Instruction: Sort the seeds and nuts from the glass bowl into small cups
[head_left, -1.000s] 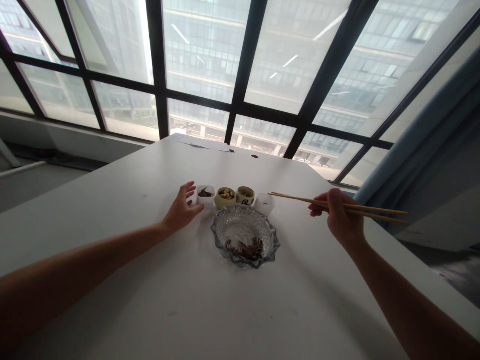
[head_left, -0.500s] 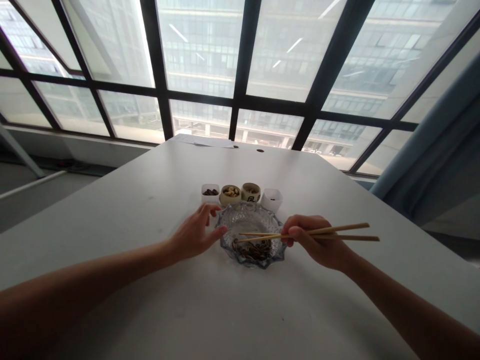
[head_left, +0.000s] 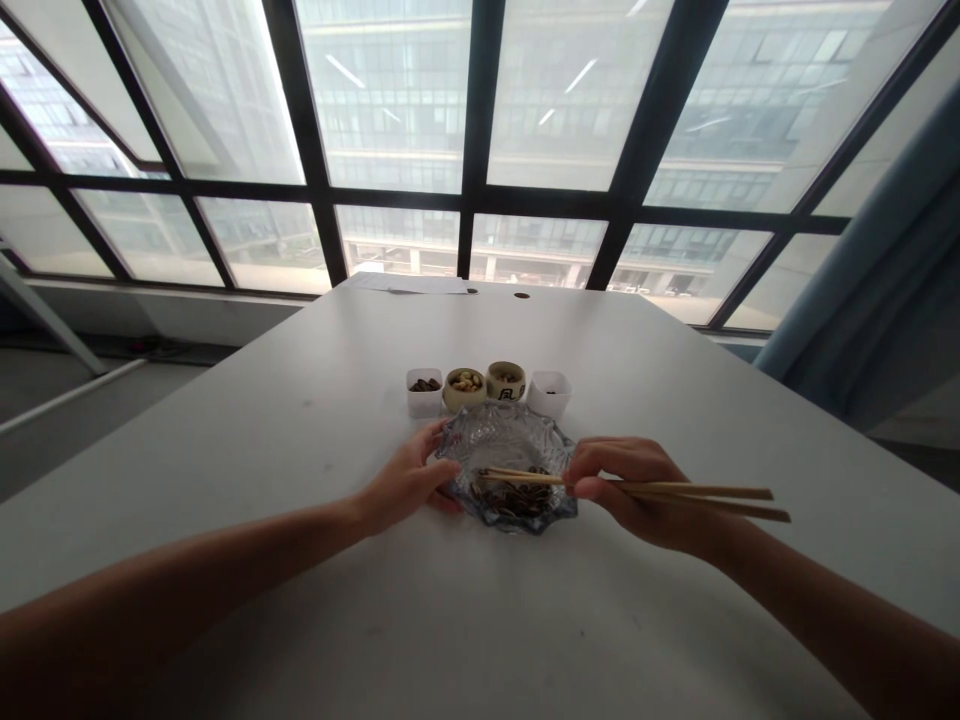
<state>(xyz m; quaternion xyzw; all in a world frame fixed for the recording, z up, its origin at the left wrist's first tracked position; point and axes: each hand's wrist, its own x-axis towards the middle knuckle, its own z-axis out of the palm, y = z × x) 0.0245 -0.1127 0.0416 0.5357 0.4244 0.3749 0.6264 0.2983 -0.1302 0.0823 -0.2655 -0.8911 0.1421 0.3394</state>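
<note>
A clear glass bowl [head_left: 502, 430] with a scalloped rim stands on the table, dark striped seeds [head_left: 521, 497] lying in its near part. My left hand [head_left: 412, 475] grips the bowl's left edge, thumb over the rim and fingers along the outer side. Wooden chopsticks [head_left: 705, 491] are held in my right hand [head_left: 626, 485] at the bowl's right side. Their tips are close together, low over the seeds; a small dark piece seems to be at the tips, though I cannot tell whether it is pinched.
Behind the bowl stand, in a row, a white cup [head_left: 424, 398] with dark seeds, a cream bowl [head_left: 465, 390] with nuts, another cream bowl [head_left: 506, 381] with dark lettering, and a white cup [head_left: 548, 394] holding a little. Papers [head_left: 409, 284] lie at the white table's far edge.
My left hand has closed from beside the bowl onto its rim. The chopstick tips have come together over the seeds, and their back ends have dropped. The view has shifted slightly.
</note>
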